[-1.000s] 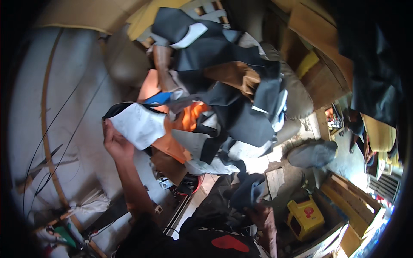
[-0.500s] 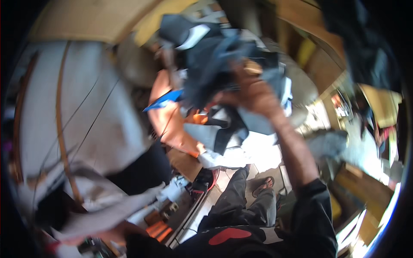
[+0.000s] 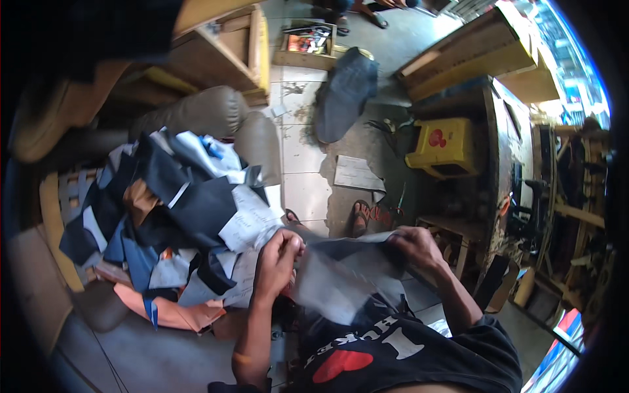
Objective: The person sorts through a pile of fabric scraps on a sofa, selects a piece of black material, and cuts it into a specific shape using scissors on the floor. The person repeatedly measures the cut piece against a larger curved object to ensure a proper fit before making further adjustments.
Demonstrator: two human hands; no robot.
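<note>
A blurred grey-and-dark sheet [image 3: 341, 275] stretches between my two hands, low in front of my shirt. My left hand [image 3: 278, 265] grips one edge, its fingers and thumb pressed together, beside a big heap of leather-like scraps [image 3: 190, 209] in black, blue, white, brown and orange. My right hand [image 3: 419, 249] pinches the sheet's other top corner. Some white scraps [image 3: 236, 216] in the heap bear handwriting. My feet [image 3: 359, 219] in sandals show just beyond the sheet.
A grey-brown armchair [image 3: 213, 108] lies under and behind the heap. A dark oval piece [image 3: 344, 95] and a pale sheet [image 3: 354, 173] lie on the floor. Right are a yellow stool [image 3: 442, 147] and a worn workbench [image 3: 504, 124]. A co-worker's feet [image 3: 377, 18] show beyond a wooden box [image 3: 304, 56].
My view has turned, so the heap sits left instead of centre. My right hand has left the heap; both hands now hold one sheet in front of me.
</note>
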